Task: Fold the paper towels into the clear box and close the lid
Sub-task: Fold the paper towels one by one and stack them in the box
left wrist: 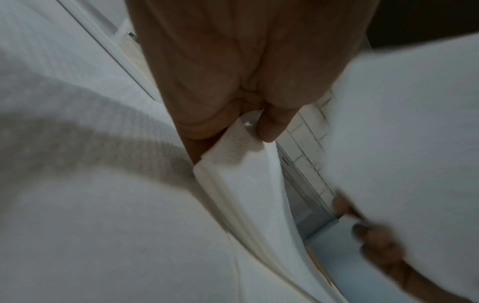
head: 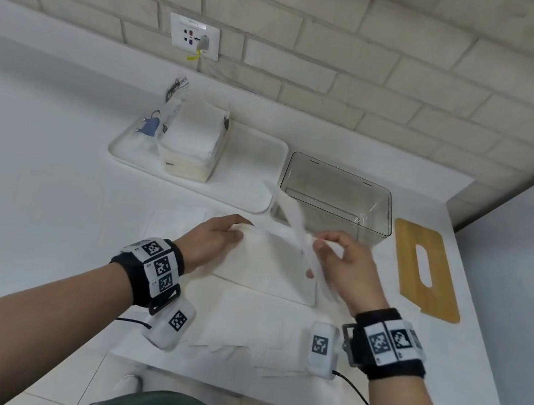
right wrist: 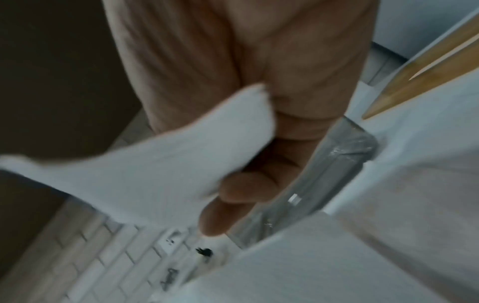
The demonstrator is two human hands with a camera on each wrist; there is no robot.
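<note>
Head view, left to right: opened pack of paper towels [head: 192, 137] noted on white tray [head: 246, 192], far left of work area. Left hand [head: 211, 241] found pinching far left corner of folded towel stack [head: 266, 264]; thumb and fingers closed on layered edge, confirmed in left wrist view at stack corner [left wrist: 233, 147]. Stack lying flat on counter [head: 33, 202], on spread loose sheets. Right hand [head: 343, 262] found holding single loose towel [head: 294, 220] aloft, pinched between thumb and fingers, sheet hanging slack and blurred above stack's right edge. Clear box [head: 336, 192] standing empty just beyond, apart from both hands. Wooden lid [head: 429, 268] lying flat on counter at far right, off the box.

Risks judged as follows. Loose towel limp; likely to land skewed or creased on stack if released without being laid square. Left pinch covering only one corner; layers liable to fan or slide when stack lifted. Stack appearing close to box opening in footprint; edges liable to catch rim and buckle. Overfilled or uneven stack likely to prevent lid seating.
</note>
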